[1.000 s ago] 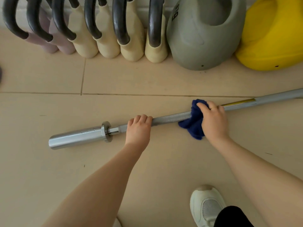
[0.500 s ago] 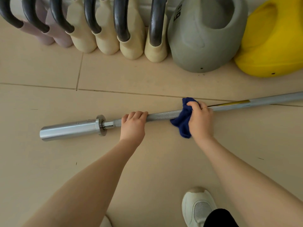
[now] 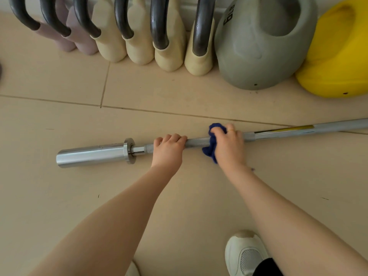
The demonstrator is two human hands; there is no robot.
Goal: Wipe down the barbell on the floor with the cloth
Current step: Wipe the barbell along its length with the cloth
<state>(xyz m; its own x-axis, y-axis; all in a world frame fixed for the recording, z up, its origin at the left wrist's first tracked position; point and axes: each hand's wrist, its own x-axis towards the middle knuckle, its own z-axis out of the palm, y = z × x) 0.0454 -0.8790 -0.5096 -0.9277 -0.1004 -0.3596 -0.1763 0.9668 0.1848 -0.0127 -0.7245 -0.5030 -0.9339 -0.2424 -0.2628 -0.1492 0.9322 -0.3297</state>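
A steel barbell (image 3: 93, 154) lies across the tiled floor, its chrome sleeve at the left and its shaft running off the right edge. My left hand (image 3: 168, 150) grips the shaft just right of the collar. My right hand (image 3: 229, 148) holds a dark blue cloth (image 3: 212, 145) wrapped over the shaft, a short gap from my left hand. Most of the cloth is hidden under my fingers and palm. A yellow label (image 3: 286, 129) shows on the shaft further right.
Along the wall stand several kettlebells with black handles: mauve ones (image 3: 79, 36), cream ones (image 3: 169, 54), a large grey one (image 3: 260, 46) and a yellow one (image 3: 338, 56). My white shoe (image 3: 245, 253) is at the bottom right.
My right hand has slid the cloth leftward along the shaft, closing toward my left hand. My left hand keeps its grip near the collar.
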